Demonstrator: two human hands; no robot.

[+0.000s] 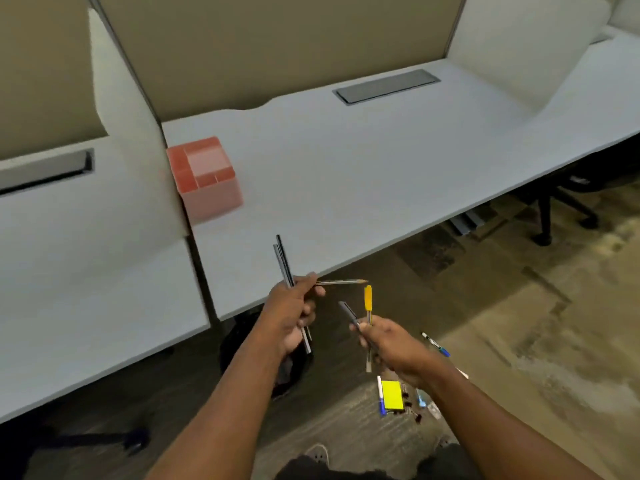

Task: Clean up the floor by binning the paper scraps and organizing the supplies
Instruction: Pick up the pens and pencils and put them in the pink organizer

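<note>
Left hand (289, 315) clenched around dark pens (284, 263) and a pencil (341, 282). Right hand (389, 344) grips a yellow-capped pen (368, 299) plus a grey pen (348, 311). Pink organizer (206, 176) on desk (346, 174), 11 o'clock of hands. Yellow sticky pad (392, 395) and markers (381, 396) on floor (519, 341), 5 o'clock.

White desk (346, 174), pink organizer (207, 178) on it; floor (519, 341), yellow sticky pad (392, 395), markers (381, 398)
</note>
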